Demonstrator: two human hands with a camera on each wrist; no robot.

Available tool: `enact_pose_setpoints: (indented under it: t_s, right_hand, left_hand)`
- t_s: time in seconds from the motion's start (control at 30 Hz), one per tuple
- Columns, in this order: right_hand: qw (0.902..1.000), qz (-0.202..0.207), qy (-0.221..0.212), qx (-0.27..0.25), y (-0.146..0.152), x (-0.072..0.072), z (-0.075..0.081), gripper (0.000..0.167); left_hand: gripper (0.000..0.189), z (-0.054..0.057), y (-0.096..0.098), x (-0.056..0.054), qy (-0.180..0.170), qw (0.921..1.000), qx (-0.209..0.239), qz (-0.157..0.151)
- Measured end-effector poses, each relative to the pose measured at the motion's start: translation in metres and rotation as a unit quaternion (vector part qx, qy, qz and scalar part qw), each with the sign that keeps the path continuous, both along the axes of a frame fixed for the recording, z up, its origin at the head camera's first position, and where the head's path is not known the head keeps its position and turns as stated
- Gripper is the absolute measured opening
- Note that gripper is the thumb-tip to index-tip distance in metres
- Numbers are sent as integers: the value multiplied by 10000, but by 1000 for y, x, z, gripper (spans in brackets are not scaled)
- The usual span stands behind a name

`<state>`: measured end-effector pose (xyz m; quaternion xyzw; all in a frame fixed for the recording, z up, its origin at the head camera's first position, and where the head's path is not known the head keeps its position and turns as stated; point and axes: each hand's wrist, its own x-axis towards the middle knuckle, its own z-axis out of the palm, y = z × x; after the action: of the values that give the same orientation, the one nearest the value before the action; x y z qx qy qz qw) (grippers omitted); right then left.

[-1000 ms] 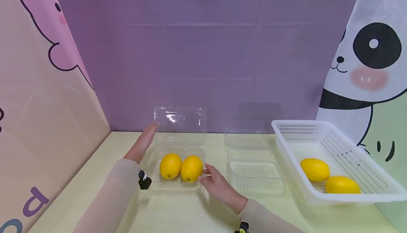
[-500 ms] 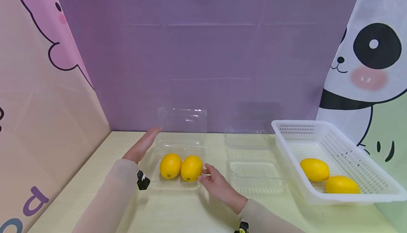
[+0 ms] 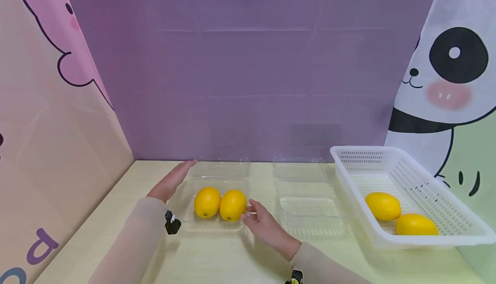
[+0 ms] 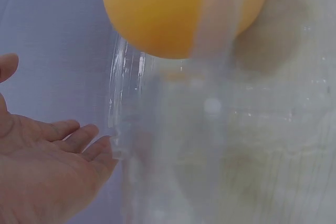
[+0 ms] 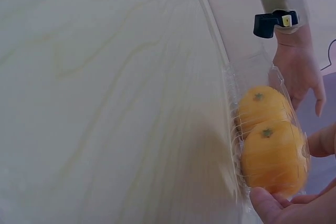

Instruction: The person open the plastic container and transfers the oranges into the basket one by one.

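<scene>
Two yellow lemons sit side by side in the base of a clear hinged plastic container. Its lid lies folded back, low against the table behind the base. My left hand is extended beside the lid's left edge; in the left wrist view, the fingertips of the left hand touch or nearly touch the clear plastic edge. At the base's right side, the thumb and curled fingers of my right hand hold the rim, close to the right lemon. The right wrist view shows the thumb against the plastic edge.
A second clear container stands open to the right. Farther right is a white perforated basket with two more lemons. A purple cloth hangs behind the table, with printed cloths at both sides.
The lid has tipped back and down from nearly upright to low behind the base. My left hand has shifted down slightly along its left edge; my right hand stays in place.
</scene>
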<state>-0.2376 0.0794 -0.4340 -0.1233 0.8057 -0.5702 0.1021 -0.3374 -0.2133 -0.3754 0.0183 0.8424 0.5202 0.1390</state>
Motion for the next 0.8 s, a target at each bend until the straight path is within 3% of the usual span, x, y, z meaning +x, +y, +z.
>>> enact_pose_setpoints:
  t_s: [0.23,0.53,0.8]
  right_hand:
    - [10000,33,56,-24,1,-1,-1,68]
    - [10000,39,15,-81,0,0,-1,68]
    - [9999,58,37,-89,1,1,-2,68]
  left_hand:
    - [89,3,-3,0,2,10000,15,-41]
    - [72,1,-3,-2,101,9999,79,-55]
    - [93,-2,-13,12,-8,9999,-44,-108]
